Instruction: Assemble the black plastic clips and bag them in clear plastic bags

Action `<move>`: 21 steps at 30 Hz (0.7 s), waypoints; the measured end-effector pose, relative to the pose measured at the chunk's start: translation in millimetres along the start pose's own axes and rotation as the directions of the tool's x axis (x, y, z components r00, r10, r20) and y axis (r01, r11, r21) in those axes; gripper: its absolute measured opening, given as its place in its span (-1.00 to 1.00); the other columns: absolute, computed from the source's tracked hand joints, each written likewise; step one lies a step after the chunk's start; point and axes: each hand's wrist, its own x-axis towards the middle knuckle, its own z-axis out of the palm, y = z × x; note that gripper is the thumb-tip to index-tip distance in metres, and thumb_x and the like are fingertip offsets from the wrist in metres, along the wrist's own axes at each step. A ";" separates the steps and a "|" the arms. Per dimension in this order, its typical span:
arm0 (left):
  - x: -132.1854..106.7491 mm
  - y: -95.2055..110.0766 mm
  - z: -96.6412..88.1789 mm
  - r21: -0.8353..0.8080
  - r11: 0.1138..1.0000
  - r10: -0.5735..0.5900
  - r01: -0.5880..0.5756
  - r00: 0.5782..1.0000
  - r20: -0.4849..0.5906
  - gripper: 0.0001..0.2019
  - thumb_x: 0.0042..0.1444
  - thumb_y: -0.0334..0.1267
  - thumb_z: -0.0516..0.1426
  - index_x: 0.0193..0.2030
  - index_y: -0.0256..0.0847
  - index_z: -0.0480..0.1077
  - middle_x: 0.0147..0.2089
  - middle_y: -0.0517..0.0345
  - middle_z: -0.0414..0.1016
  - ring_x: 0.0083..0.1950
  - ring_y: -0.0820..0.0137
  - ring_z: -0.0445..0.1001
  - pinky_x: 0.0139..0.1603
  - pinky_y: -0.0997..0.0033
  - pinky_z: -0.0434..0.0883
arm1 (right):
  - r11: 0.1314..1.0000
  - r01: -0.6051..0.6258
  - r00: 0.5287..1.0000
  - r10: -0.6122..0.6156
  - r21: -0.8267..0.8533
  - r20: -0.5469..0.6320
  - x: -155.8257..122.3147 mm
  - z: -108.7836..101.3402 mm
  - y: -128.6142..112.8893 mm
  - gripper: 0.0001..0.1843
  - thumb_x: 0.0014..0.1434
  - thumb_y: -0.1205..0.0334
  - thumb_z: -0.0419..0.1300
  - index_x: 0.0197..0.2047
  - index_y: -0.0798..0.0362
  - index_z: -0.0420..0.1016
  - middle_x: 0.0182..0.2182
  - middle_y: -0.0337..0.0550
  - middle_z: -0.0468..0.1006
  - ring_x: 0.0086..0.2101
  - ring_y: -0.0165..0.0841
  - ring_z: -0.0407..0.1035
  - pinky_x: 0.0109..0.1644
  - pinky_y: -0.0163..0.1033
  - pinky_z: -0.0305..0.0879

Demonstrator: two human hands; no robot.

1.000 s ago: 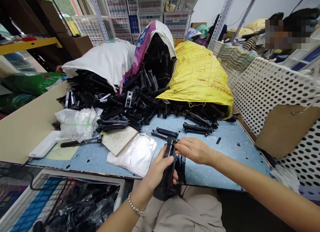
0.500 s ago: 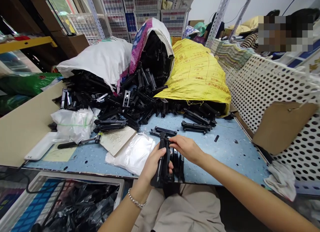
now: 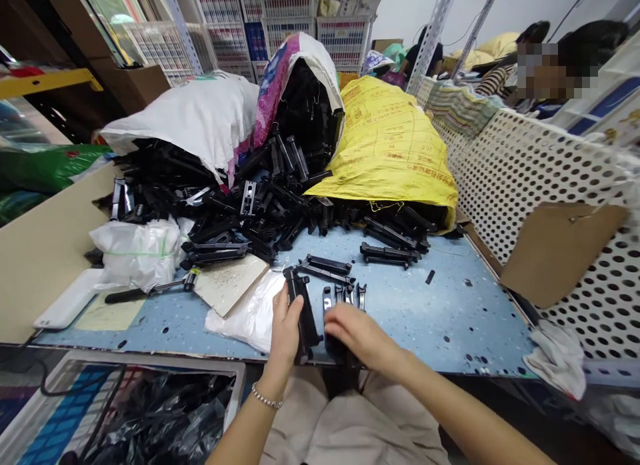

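Note:
My left hand is closed around a long black plastic bracket, which stands tilted at the front edge of the blue table. Just right of it, my right hand is bent down with its fingers curled together. It is over a row of black plastic pieces laid side by side; its fingers hide whatever they grip. A pair of similar long black pieces lies a little farther back. Left of my left hand is a stack of clear plastic bags.
A heap of black parts spills from white sacks and a yellow sack. A hammer and a beige board lie left. A perforated white panel borders the right; another person is beyond it.
My left hand has moved left with the bracket. My right hand has come off the bracket's upper part and dropped to the row of black pieces beside it.

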 end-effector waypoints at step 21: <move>-12.0 45.7 33.6 -0.561 0.819 0.037 0.121 0.965 0.261 -0.55 0.16 0.04 0.12 0.11 -0.14 0.28 -0.01 0.03 0.47 0.06 0.23 0.46 0.12 0.20 0.37 | 0.981 -0.092 0.982 0.119 0.172 -0.149 12.3 -31.1 -5.7 -0.72 0.37 0.13 -0.07 -0.19 0.00 0.43 -0.32 -0.18 0.50 -0.29 -0.35 0.41 -0.21 -0.27 0.35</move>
